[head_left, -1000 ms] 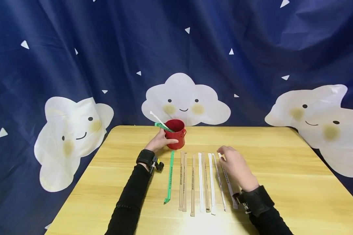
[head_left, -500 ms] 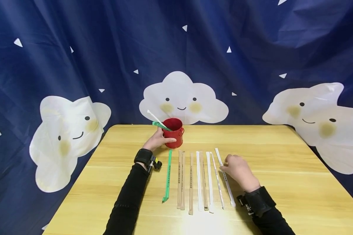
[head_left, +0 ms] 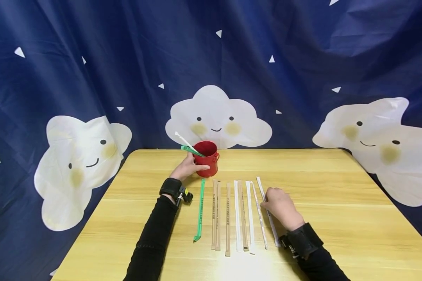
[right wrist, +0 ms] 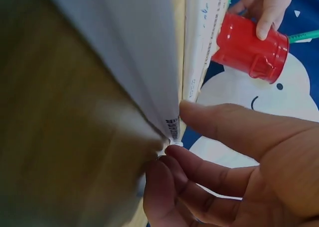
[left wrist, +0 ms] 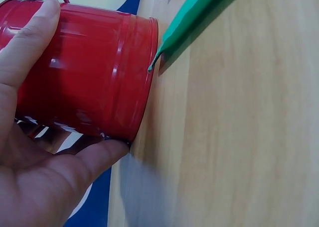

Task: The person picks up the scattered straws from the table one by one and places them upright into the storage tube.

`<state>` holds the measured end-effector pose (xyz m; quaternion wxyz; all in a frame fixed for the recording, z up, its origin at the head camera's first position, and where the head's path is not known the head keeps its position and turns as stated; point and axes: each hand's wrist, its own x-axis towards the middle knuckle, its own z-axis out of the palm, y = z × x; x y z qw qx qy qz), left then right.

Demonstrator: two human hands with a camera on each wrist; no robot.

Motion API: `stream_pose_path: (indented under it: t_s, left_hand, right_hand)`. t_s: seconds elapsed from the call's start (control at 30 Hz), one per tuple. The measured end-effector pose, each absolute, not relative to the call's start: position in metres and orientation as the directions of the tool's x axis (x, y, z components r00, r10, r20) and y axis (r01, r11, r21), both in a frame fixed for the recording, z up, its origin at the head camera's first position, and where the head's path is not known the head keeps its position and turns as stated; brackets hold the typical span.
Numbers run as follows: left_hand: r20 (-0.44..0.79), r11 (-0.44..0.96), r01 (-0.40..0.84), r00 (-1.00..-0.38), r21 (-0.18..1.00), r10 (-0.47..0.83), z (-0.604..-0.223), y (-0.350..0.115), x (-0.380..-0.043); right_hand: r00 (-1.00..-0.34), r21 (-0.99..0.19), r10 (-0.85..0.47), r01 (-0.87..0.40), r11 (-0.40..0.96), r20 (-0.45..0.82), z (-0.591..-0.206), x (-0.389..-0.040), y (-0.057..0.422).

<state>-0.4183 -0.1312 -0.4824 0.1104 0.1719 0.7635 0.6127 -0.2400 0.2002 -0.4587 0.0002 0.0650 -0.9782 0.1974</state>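
My left hand [head_left: 188, 168] grips a small red metal bucket [head_left: 211, 168] near the table's far edge, thumb across its front. In the left wrist view, the thumb and fingers curve round the bucket's wall [left wrist: 89, 67]. A white straw [head_left: 183, 138] and a green-wrapped straw [head_left: 193, 150] lean out over its rim to the left. My right hand [head_left: 282, 207] is at the rightmost white paper-wrapped straw [head_left: 272, 226] of a row on the table. In the right wrist view, thumb and fingertips pinch this wrapped straw [right wrist: 144, 53] from either side.
Left of that straw lie a thin printed straw [head_left: 259, 214], white-wrapped straws [head_left: 250, 218], several brown-wrapped straws [head_left: 227, 218] and a green-wrapped straw [head_left: 200, 210], roughly parallel on the wooden table [head_left: 355, 218]. A dark blue curtain [head_left: 285, 31] with cloud prints hangs behind the table.
My right hand has come down from the far end of the rightmost white straw to nearer its middle, and its fingers have closed in on it. The left hand stays on the bucket.
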Motion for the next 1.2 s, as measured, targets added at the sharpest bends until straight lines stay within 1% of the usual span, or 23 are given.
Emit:
stream_pose_path:
  t_s: [0.1,0.2,0.33,0.47,0.53,0.7,0.83,1.2]
  left_hand:
    - [0.042,0.189,0.126,-0.917,0.974,0.396,-0.482,-0.131,-0.418]
    - [0.048,0.190,0.133,-0.917,0.973,0.397,-0.482,-0.131,-0.418]
    - [0.056,0.185,0.141,-0.913,0.973,0.404,-0.476,-0.129,-0.415]
    - [0.047,0.183,0.134,-0.909,0.974,0.414,-0.462,-0.127,-0.404]
    - [0.048,0.186,0.136,-0.909,0.973,0.414,-0.464,-0.127,-0.405]
    - [0.050,0.199,0.140,-0.914,0.970,0.402,-0.480,-0.129,-0.418]
    - [0.046,0.199,0.136,-0.915,0.970,0.402,-0.480,-0.130,-0.417]
    - [0.054,0.181,0.141,-0.909,0.973,0.414,-0.480,-0.130,-0.417]
  right_hand:
    - [-0.989,-0.384,-0.136,-0.147,0.912,0.054,-0.459,-0.240,0.200]
    - [-0.990,-0.397,-0.121,-0.140,0.907,0.072,-0.460,-0.240,0.202]
    - [-0.994,-0.416,-0.090,-0.107,0.903,0.062,-0.460,-0.240,0.203]
    - [-0.996,-0.432,-0.077,-0.092,0.897,0.051,-0.460,-0.241,0.205]
    - [-0.995,-0.439,-0.076,-0.096,0.893,0.063,-0.459,-0.242,0.205]
    - [-0.992,-0.464,-0.065,-0.108,0.879,0.108,-0.458,-0.242,0.206]
    - [-0.989,-0.485,-0.057,-0.117,0.867,0.137,-0.456,-0.241,0.205]
    - [-0.956,-0.520,-0.029,-0.184,0.834,0.291,-0.450,-0.244,0.203]
